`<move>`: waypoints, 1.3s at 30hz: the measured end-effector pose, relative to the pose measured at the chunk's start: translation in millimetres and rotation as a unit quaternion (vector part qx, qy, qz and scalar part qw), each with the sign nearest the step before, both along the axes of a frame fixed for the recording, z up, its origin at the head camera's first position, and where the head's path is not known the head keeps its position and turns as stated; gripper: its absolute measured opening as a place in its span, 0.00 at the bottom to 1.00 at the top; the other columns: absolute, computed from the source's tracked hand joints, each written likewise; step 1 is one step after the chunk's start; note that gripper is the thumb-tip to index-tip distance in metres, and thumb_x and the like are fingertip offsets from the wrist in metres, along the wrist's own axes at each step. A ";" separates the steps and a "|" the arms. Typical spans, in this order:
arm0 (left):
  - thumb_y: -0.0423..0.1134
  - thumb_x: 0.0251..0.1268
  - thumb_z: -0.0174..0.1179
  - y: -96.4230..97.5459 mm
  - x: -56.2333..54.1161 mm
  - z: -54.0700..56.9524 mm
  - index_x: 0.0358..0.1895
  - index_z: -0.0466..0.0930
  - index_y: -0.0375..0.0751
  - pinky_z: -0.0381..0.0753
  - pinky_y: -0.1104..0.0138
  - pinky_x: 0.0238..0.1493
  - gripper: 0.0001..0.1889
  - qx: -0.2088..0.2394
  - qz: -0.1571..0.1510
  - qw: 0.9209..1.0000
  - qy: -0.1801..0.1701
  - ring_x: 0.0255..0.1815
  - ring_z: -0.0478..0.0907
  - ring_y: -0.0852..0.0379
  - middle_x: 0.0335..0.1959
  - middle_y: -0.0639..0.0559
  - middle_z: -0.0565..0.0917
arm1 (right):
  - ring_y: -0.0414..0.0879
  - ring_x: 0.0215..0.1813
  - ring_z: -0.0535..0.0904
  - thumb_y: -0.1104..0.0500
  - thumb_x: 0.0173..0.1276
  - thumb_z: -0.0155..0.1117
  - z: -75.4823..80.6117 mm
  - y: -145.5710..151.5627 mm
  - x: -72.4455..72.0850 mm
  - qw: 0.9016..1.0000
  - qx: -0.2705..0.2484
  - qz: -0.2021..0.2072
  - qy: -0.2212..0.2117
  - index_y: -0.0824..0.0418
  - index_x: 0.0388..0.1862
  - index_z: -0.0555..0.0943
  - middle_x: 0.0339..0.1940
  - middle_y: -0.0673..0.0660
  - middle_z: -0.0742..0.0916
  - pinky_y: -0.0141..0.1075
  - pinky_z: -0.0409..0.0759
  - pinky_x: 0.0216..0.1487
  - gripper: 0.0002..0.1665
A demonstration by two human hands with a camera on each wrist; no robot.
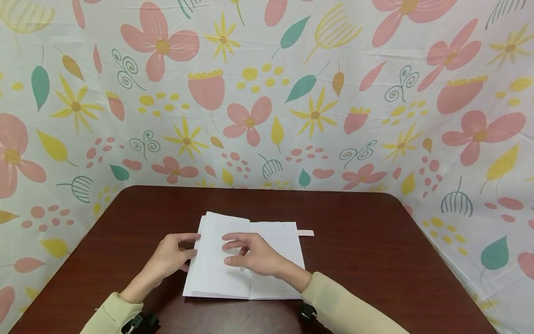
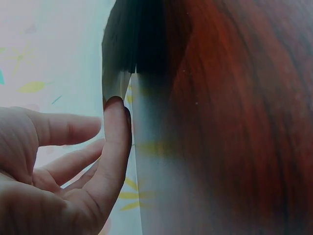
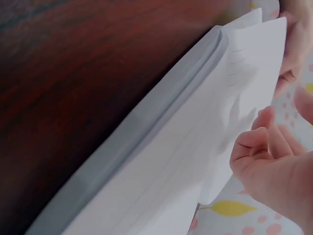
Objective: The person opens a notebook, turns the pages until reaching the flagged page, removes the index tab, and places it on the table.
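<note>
An open notebook with white, faintly lined pages lies on the table. Its left leaves are slightly raised, and their edges show in the right wrist view. At the left edge of these leaves is my left hand, fingers fairly straight. One of its fingers touches the notebook's edge in the left wrist view, while the thumb stands apart from that finger. Over the left page hovers my right hand, loosely bent and holding nothing. In the right wrist view the right hand appears beside the white page.
A pale tab sticks out from the notebook's right side. The dark brown wooden table has rounded far corners. Behind and beside it hangs a white cloth printed with flowers and leaves.
</note>
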State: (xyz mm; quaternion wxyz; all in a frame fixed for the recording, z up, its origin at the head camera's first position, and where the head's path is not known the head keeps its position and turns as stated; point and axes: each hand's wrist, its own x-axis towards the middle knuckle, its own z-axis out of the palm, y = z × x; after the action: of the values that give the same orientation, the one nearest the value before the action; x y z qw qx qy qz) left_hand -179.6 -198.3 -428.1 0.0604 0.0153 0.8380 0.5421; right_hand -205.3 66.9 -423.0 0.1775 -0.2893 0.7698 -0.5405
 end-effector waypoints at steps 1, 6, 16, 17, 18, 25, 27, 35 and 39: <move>0.25 0.72 0.62 0.2 0.2 0.0 0.67 0.78 0.26 0.88 0.55 0.31 0.22 -0.002 0.000 1.000 0.001 0.41 0.88 0.48 0.61 0.31 0.81 | 0.41 0.35 0.77 0.61 0.70 0.75 -0.2 -0.7 0.3 1.000 0.006 0.000 0.002 0.62 0.71 0.80 0.56 0.57 0.90 0.29 0.75 0.32 0.30; 0.31 0.78 0.59 1.4 -0.1 1.1 0.67 0.79 0.26 0.88 0.55 0.31 0.19 -0.004 0.006 1.000 -0.002 0.41 0.88 0.48 0.58 0.32 0.83 | 0.39 0.28 0.77 0.62 0.68 0.77 -1.6 -4.7 1.4 0.999 0.039 0.003 0.011 0.60 0.69 0.81 0.55 0.56 0.90 0.29 0.74 0.28 0.31; 0.22 0.62 0.69 3.3 -0.4 1.7 0.66 0.79 0.26 0.88 0.55 0.31 0.26 0.010 -0.001 1.000 -0.005 0.35 0.88 0.49 0.58 0.34 0.82 | 0.37 0.23 0.74 0.63 0.67 0.78 -3.2 -6.3 3.4 0.997 0.071 0.014 0.032 0.59 0.68 0.82 0.54 0.55 0.90 0.29 0.74 0.28 0.31; 0.21 0.62 0.69 3.4 -0.2 1.7 0.66 0.79 0.25 0.88 0.55 0.31 0.27 0.010 -0.001 1.000 -0.005 0.35 0.88 0.48 0.58 0.34 0.82 | 0.37 0.23 0.74 0.63 0.67 0.78 -3.1 -5.3 3.9 0.997 0.072 0.015 0.033 0.60 0.68 0.82 0.54 0.55 0.90 0.29 0.74 0.28 0.31; 0.21 0.61 0.68 3.4 0.2 1.7 0.66 0.79 0.26 0.88 0.55 0.31 0.27 0.009 -0.001 1.000 -0.005 0.35 0.88 0.48 0.58 0.34 0.82 | 0.37 0.23 0.74 0.63 0.67 0.78 -3.0 -4.1 4.2 0.997 0.071 0.015 0.033 0.60 0.68 0.82 0.54 0.55 0.90 0.29 0.74 0.28 0.31; 0.21 0.61 0.69 3.5 0.7 1.4 0.67 0.78 0.27 0.88 0.55 0.32 0.28 -0.004 0.002 1.000 -0.004 0.36 0.88 0.49 0.60 0.33 0.81 | 0.37 0.26 0.74 0.63 0.67 0.78 -2.6 9.0 4.7 0.996 0.078 0.011 0.046 0.59 0.69 0.82 0.55 0.55 0.90 0.29 0.73 0.29 0.31; 0.21 0.61 0.69 2.9 0.4 1.2 0.68 0.78 0.27 0.88 0.55 0.32 0.29 -0.005 0.002 1.000 -0.005 0.37 0.88 0.49 0.61 0.33 0.80 | 0.37 0.26 0.74 0.63 0.67 0.78 -2.2 14.0 5.4 0.996 0.077 0.009 0.050 0.60 0.70 0.81 0.55 0.57 0.90 0.29 0.73 0.29 0.32; 0.21 0.61 0.69 1.6 -0.9 -0.2 0.70 0.76 0.28 0.88 0.56 0.32 0.31 -0.011 0.001 1.000 -0.003 0.38 0.88 0.50 0.61 0.33 0.79 | 0.36 0.26 0.73 0.63 0.67 0.78 -4.3 36.9 9.2 0.993 0.088 0.000 0.073 0.61 0.69 0.81 0.54 0.56 0.90 0.29 0.73 0.31 0.32; 0.21 0.62 0.69 0.8 -1.0 -0.4 0.72 0.75 0.28 0.88 0.56 0.32 0.32 -0.014 -0.001 1.000 0.003 0.38 0.88 0.50 0.60 0.33 0.79 | 0.37 0.25 0.72 0.62 0.67 0.78 -5.4 48.1 10.3 0.993 0.092 -0.011 0.080 0.61 0.69 0.81 0.54 0.56 0.90 0.30 0.72 0.31 0.32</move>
State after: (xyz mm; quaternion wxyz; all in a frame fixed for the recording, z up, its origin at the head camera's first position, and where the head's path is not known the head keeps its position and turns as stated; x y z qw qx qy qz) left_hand -180.6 -197.5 -428.5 0.0590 0.0165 0.8457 0.5301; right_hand -195.0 115.0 -428.4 0.1352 -0.3055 0.8310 -0.4448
